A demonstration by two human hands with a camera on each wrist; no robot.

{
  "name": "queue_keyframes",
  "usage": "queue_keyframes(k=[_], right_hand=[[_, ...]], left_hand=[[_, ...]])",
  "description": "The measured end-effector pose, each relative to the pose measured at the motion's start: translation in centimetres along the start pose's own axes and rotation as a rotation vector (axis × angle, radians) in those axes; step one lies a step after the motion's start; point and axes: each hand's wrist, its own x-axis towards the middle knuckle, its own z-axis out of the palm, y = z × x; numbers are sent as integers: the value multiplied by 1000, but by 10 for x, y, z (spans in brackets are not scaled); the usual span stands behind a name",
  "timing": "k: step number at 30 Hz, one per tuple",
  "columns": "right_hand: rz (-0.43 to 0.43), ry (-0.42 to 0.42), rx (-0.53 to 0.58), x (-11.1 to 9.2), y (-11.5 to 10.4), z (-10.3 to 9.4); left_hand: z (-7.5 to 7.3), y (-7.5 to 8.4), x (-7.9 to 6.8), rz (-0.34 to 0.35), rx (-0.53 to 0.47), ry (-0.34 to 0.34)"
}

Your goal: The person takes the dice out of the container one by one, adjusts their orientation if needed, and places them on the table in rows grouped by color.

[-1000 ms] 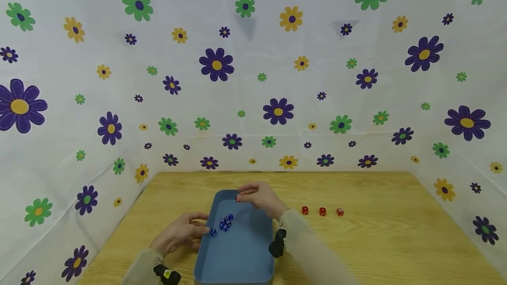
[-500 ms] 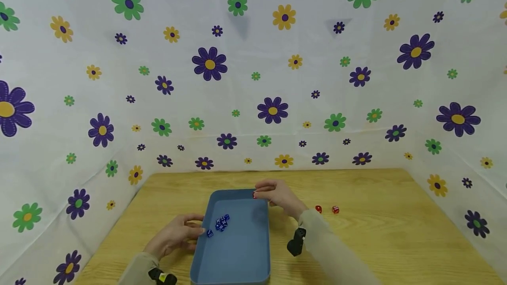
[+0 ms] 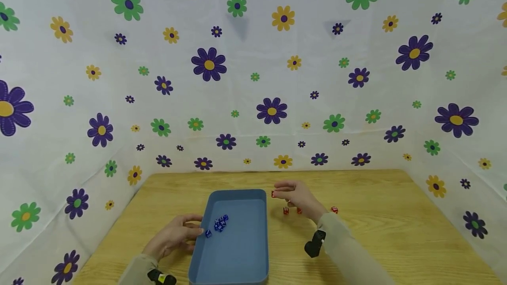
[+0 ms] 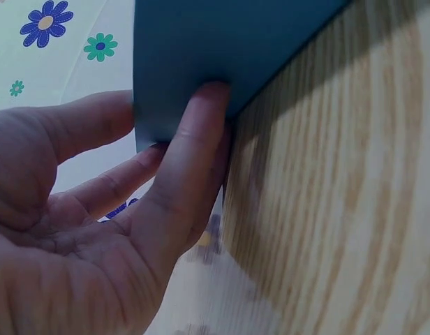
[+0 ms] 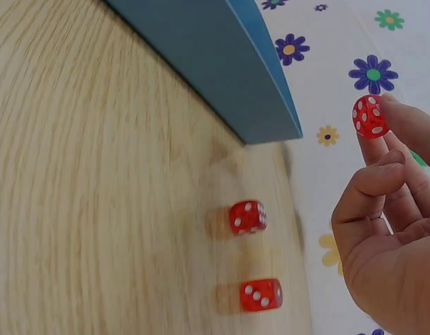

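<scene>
A blue-grey rectangular tray point(image 3: 241, 254) lies on the wooden table, with several small blue dice point(image 3: 220, 223) at its left side inside. My left hand point(image 3: 176, 234) holds the tray's left wall. In the left wrist view its thumb goes over the rim, its tip hidden, while a finger point(image 4: 204, 118) presses the outside. My right hand point(image 3: 299, 197) is beyond the tray's right far corner, above the table. Between thumb and fingertips it pinches a translucent red die point(image 5: 370, 116) with white pips. Two more red dice, one point(image 5: 248, 218) nearer the tray and another point(image 5: 261, 294), lie beneath it.
Another red die point(image 3: 334, 210) rests farther right on the table point(image 3: 376, 232). White cloth walls point(image 3: 237, 91) printed with flowers enclose the table at the back and both sides.
My right hand has moved right with the red die, from over the tray's far end to past its right edge. My left hand stays at the tray. The head view has shifted slightly.
</scene>
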Motion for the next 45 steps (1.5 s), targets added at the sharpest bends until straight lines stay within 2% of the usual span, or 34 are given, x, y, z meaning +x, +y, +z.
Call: queue_keyframes(k=[5,13,30,36,45], right_hand=[[0,29,-32,-3,8,-15],[39,102,-65,-8,18,-44],[53,125,-94,-29,31,-99],[53,136,-141,-36,41,-118],[87,167,-191,-48,50,-139]], left_hand=[[0,3,0,3,22,22],[0,4,0,6,22,16],[2,0,1,-8,14,33],[3,1,-1,-13,8,37],[1,3,-4,16,5,-1]])
